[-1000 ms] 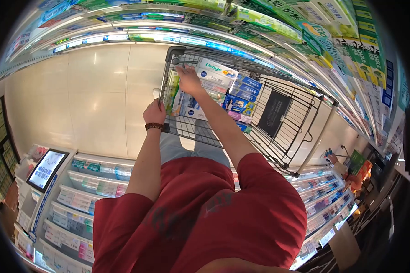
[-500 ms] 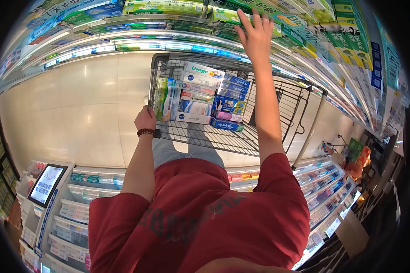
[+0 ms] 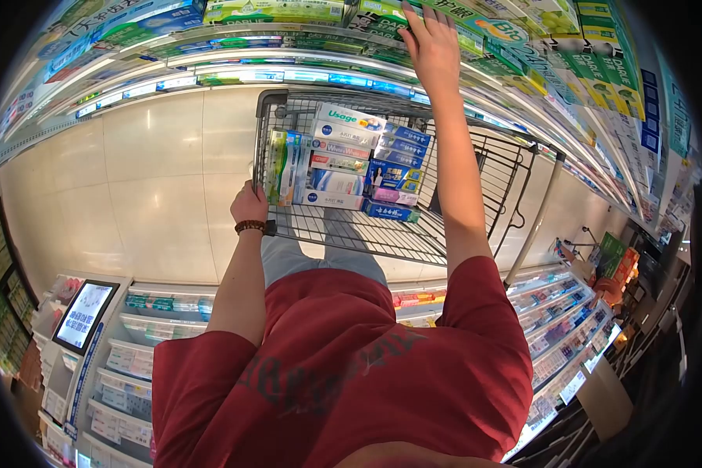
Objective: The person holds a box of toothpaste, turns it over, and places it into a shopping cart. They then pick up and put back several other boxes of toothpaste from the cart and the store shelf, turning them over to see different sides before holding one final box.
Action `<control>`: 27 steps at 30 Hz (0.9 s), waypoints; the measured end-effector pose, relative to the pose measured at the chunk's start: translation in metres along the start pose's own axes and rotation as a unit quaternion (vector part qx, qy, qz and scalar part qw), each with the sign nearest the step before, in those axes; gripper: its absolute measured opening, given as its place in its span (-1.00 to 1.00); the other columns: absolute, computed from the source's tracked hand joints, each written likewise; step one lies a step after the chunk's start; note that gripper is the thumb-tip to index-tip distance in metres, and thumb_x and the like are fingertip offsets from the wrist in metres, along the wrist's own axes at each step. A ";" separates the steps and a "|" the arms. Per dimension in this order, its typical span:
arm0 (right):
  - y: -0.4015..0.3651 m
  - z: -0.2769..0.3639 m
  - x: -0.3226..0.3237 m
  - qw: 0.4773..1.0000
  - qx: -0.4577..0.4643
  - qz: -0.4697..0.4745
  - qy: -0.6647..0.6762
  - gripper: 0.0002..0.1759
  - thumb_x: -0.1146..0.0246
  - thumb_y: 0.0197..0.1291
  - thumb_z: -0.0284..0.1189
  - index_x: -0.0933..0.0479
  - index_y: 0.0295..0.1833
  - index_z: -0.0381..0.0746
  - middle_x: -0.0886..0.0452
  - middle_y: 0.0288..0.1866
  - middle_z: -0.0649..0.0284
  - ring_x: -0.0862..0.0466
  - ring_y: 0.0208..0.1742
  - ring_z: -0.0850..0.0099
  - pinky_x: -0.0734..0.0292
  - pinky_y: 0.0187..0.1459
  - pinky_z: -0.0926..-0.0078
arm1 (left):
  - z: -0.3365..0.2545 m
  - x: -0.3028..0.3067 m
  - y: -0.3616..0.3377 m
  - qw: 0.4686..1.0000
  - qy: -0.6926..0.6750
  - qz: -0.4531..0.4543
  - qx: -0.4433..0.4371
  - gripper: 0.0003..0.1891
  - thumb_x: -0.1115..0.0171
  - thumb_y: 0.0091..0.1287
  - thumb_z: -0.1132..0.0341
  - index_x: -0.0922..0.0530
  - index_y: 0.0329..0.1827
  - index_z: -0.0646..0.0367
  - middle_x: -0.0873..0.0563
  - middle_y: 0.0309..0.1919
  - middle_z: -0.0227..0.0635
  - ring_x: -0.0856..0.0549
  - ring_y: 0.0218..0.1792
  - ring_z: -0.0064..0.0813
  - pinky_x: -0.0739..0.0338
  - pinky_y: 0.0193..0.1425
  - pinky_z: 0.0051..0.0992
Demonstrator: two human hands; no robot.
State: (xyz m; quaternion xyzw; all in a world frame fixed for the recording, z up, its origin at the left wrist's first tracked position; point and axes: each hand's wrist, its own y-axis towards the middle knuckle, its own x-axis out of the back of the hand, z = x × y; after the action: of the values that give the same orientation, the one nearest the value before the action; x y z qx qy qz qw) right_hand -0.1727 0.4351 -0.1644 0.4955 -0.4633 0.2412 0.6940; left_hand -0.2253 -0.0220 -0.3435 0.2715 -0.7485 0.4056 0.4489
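My left hand (image 3: 249,204), with a beaded bracelet at the wrist, is closed round the near-left edge of a wire shopping cart (image 3: 343,234). Several toothpaste boxes are stacked in the cart, among them a white box marked Usage (image 3: 349,118), a blue box (image 3: 395,176) and a green upright pack (image 3: 281,168). My right hand (image 3: 435,51) reaches over the cart to the shelf, its fingers stretched out and slightly apart on the green Darlie toothpaste boxes (image 3: 382,22). Its fingertips lie against the boxes, and nothing is gripped in it.
A long shelf with lit price strips (image 3: 335,79) runs across the far side, full of toothpaste boxes. Behind me stand more shelves (image 3: 125,363) and a display screen (image 3: 86,313). Pale floor tiles (image 3: 156,168) lie left of the cart.
My right hand has moved a little farther over the green boxes on the shelf. My left hand keeps its hold on the cart, which has hardly moved.
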 end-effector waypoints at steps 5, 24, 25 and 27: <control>0.002 0.000 -0.001 1.000 0.010 -0.021 -0.002 -0.61 -0.35 0.21 -0.38 -0.58 0.14 -0.26 -0.61 -0.02 0.01 -0.58 0.02 0.04 -0.47 0.12 0.11 | 0.000 0.000 0.000 1.000 -0.010 -0.007 -0.005 -0.77 -0.09 0.46 0.13 -0.56 -0.13 0.08 -0.73 -0.40 -0.18 -0.74 -0.33 -0.08 -0.62 -0.27 -0.10; -0.125 0.033 0.070 0.993 -0.093 -0.015 0.064 -0.62 -0.23 0.26 -0.54 -0.57 0.20 -0.27 -0.59 0.25 0.05 -0.48 0.39 -0.04 -0.21 0.46 -0.16 | 0.000 -0.004 0.000 1.000 0.004 -0.001 0.005 -0.76 -0.10 0.45 0.11 -0.56 -0.13 0.09 -0.73 -0.43 -0.17 -0.74 -0.35 -0.09 -0.61 -0.30 -0.11; -0.165 0.033 0.089 0.990 -0.128 0.013 0.051 -0.62 -0.21 0.23 -0.57 -0.57 0.18 -0.27 -0.62 0.21 0.05 -0.51 0.35 -0.06 -0.22 0.46 -0.18 | 0.002 -0.007 0.000 1.000 0.002 -0.008 0.001 -0.76 -0.10 0.45 0.10 -0.55 -0.12 0.08 -0.74 -0.43 -0.17 -0.75 -0.34 -0.09 -0.61 -0.30 -0.10; -0.253 0.021 0.122 0.969 -0.245 -0.005 -0.008 -0.68 -0.21 0.23 -0.58 -0.60 0.10 -0.29 -0.67 0.12 0.06 -0.56 0.29 -0.04 -0.18 0.48 -0.19 | 0.003 -0.007 0.000 1.000 0.011 0.003 0.003 -0.76 -0.10 0.45 0.10 -0.55 -0.12 0.08 -0.74 -0.42 -0.16 -0.75 -0.34 -0.08 -0.61 -0.31 -0.10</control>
State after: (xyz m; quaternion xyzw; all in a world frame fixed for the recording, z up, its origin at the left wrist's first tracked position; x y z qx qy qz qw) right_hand 0.0754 0.3009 -0.1723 0.3141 -0.5111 0.1129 0.7921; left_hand -0.2230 -0.0240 -0.3503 0.2665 -0.7430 0.4124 0.4548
